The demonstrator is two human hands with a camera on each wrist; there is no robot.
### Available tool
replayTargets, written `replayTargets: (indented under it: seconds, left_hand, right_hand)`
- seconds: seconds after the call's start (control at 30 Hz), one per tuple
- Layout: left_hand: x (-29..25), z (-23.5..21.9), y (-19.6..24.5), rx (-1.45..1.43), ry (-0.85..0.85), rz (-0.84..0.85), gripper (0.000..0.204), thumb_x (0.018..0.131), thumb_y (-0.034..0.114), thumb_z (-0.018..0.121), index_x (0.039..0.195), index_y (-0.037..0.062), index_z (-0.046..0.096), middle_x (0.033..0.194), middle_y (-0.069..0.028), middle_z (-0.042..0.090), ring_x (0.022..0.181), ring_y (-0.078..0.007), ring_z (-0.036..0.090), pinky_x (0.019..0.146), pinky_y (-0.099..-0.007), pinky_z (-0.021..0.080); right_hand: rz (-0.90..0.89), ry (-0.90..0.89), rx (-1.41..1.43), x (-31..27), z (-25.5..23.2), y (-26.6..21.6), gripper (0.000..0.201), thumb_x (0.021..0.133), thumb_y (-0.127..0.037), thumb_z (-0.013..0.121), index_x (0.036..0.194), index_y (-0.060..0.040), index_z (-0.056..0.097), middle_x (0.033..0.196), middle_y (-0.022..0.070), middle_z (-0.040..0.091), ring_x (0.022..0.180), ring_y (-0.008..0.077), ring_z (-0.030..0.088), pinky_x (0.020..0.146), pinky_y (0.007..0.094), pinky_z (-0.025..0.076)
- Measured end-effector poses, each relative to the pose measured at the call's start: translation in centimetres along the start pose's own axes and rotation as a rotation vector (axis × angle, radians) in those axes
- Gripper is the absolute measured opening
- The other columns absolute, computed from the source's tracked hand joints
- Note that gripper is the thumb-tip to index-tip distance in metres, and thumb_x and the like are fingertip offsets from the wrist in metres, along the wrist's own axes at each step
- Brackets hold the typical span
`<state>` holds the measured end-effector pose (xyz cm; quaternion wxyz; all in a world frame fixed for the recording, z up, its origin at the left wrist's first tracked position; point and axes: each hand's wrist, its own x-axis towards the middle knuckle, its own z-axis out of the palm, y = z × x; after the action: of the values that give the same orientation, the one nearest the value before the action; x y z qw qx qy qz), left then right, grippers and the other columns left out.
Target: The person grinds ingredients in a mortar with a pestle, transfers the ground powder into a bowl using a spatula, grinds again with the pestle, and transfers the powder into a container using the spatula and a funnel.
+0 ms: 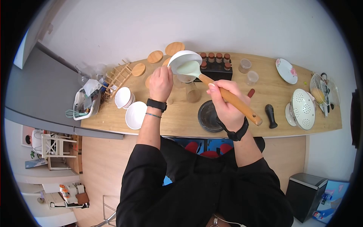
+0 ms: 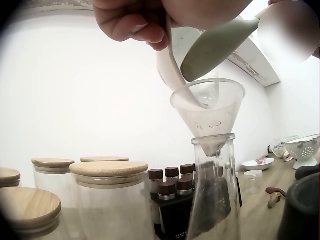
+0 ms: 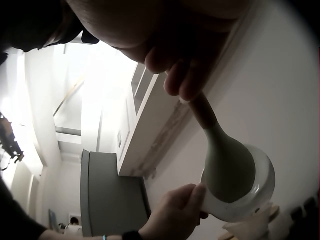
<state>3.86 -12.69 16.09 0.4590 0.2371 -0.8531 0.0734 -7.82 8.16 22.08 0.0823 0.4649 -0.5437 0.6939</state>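
Left wrist view: a white bowl [image 1: 184,56], pinched at its rim by the left hand [image 1: 161,84], is tilted over the funnel [image 2: 207,118] seated in the glass bottle [image 2: 215,187]. The wooden-handled spoon [image 1: 236,102] is gripped by the right hand [image 1: 228,111]. Scraping is best done gradually, lest the funnel clog.

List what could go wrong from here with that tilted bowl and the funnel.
1. The left hand holds the white bowl tilted at the clear funnel; tipping too fast might spill contents past the rim.
2. No hand steadies the funnel or the glass bottle under it, so a bump could topple both.
3. The right hand holds the green spoon close above; a slip might knock the funnel.
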Motion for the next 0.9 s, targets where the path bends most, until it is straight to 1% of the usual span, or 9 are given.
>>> replayTargets:
  seconds: [0.03,0.1,0.33,0.43,0.53,0.6,0.73,0.83,0.9]
  left_hand:
    - [0.0,0.0,0.1,-0.001,0.000,0.002,0.018,0.093,0.009,0.063,0.081,0.0037,0.052,0.070,-0.0119,0.054,0.064,-0.0309,0.055,0.055,-0.0421,0.046]
    - [0.1,0.1,0.2,-0.017,0.010,-0.004,0.017,0.093,0.008,0.063,0.081,0.0033,0.052,0.070,-0.0119,0.054,0.064,-0.0306,0.055,0.055,-0.0418,0.046]
    - [-0.4,0.1,0.0,0.001,-0.001,-0.028,0.014,0.093,0.008,0.063,0.083,0.0024,0.054,0.070,-0.0121,0.054,0.065,-0.0304,0.055,0.055,-0.0414,0.046]
    - [-0.2,0.2,0.2,-0.019,0.018,-0.034,0.014,0.093,0.008,0.063,0.084,0.0022,0.054,0.071,-0.0120,0.054,0.065,-0.0305,0.056,0.055,-0.0415,0.046]
    - [0.0,0.2,0.3,-0.042,0.070,-0.013,0.021,0.097,0.010,0.060,0.079,0.0036,0.052,0.066,-0.0120,0.052,0.058,-0.0311,0.053,0.051,-0.0420,0.043]
    - [-0.1,0.1,0.4,-0.011,0.021,-0.024,0.013,0.094,0.008,0.062,0.084,0.0019,0.055,0.071,-0.0120,0.054,0.066,-0.0303,0.056,0.055,-0.0416,0.046]
    - [-0.1,0.1,0.1,-0.014,0.046,-0.021,0.012,0.094,0.008,0.063,0.085,0.0020,0.056,0.071,-0.0119,0.054,0.066,-0.0301,0.056,0.055,-0.0413,0.046]
    - [0.1,0.0,0.1,-0.025,0.087,-0.016,0.021,0.097,0.009,0.060,0.079,0.0033,0.052,0.067,-0.0117,0.053,0.059,-0.0309,0.053,0.052,-0.0418,0.043]
    - [0.1,0.0,0.1,-0.020,0.083,-0.036,0.021,0.096,0.009,0.060,0.078,0.0029,0.052,0.067,-0.0114,0.053,0.059,-0.0305,0.053,0.052,-0.0416,0.043]
  right_hand:
    - [0.000,0.002,-0.001,0.1,0.0,0.1,0.010,0.086,-0.009,0.076,0.089,-0.0050,0.067,0.068,0.0035,0.066,0.054,0.0124,0.061,0.051,0.0249,0.047]
    - [0.010,-0.111,-0.039,0.0,-0.1,0.3,0.008,0.091,-0.005,0.070,0.094,-0.0001,0.064,0.078,0.0079,0.072,0.069,0.0105,0.070,0.060,0.0211,0.053]
    - [0.058,-0.151,-0.103,-0.8,-0.6,0.6,0.008,0.091,-0.005,0.069,0.094,0.0001,0.064,0.079,0.0079,0.072,0.069,0.0111,0.070,0.061,0.0214,0.053]
    - [0.041,-0.100,-0.059,-0.5,-0.7,0.4,0.007,0.091,-0.005,0.069,0.094,-0.0005,0.064,0.079,0.0080,0.072,0.068,0.0108,0.070,0.061,0.0216,0.053]
    - [0.018,-0.085,-0.025,-0.1,-0.4,0.2,0.007,0.091,-0.005,0.069,0.093,-0.0010,0.064,0.078,0.0083,0.072,0.068,0.0112,0.070,0.061,0.0222,0.053]
    - [0.005,-0.029,-0.028,0.0,0.1,0.4,0.009,0.085,-0.009,0.076,0.087,-0.0044,0.067,0.069,0.0046,0.066,0.055,0.0127,0.060,0.051,0.0256,0.047]
    - [-0.005,-0.069,-0.069,-0.8,-0.8,0.7,0.009,0.085,-0.008,0.076,0.086,-0.0042,0.068,0.069,0.0048,0.066,0.054,0.0133,0.060,0.051,0.0257,0.047]
    - [0.047,-0.047,-0.045,-1.3,-1.3,0.6,0.009,0.085,-0.008,0.076,0.085,-0.0047,0.067,0.070,0.0053,0.066,0.055,0.0146,0.060,0.052,0.0258,0.047]
    - [0.048,-0.098,-0.063,-1.0,-1.7,0.1,0.007,0.090,-0.005,0.070,0.091,-0.0011,0.064,0.075,0.0069,0.071,0.066,0.0110,0.068,0.061,0.0225,0.052]
